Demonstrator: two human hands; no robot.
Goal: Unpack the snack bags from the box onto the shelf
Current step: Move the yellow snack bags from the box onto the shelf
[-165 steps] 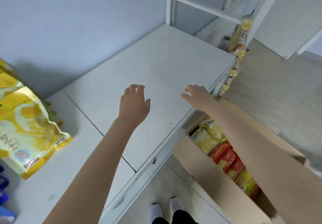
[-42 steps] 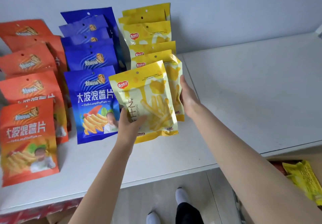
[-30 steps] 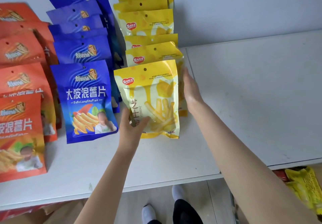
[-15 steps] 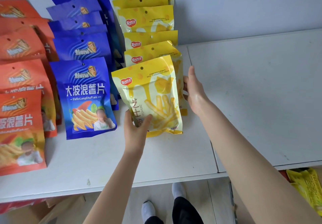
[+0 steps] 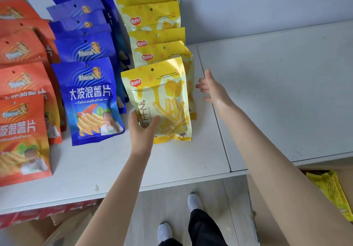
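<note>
- Settling the front yellow bag [image 5: 162,100] into place is, we judge, the step in hand. It leans back against the yellow row [image 5: 152,16] behind it, with its base on the white shelf [image 5: 277,92].
- Our left hand [image 5: 142,129] holds that bag by its lower left corner, thumb laid across the printed face.
- Our right hand [image 5: 212,89] hangs wide with fingers spread, just beside the bag's right edge and gripping nothing. Whether it touches the film we cannot tell.
- Next we would let go gently, since so light a pouch may tip forward. Then we would reach down to the box [image 5: 271,207] at lower right, where a yellow packet [image 5: 332,194] lies.
- The bags are flat, glossy film pouches with a punched hang hole at the top. They are likely to crinkle and slide against one another.
- Blue bags [image 5: 91,100] and orange bags [image 5: 21,131] lean in matching overlapped rows to the left. The shelf looks smooth and matte, with a seam between panels, and the box is plain brown cardboard.
</note>
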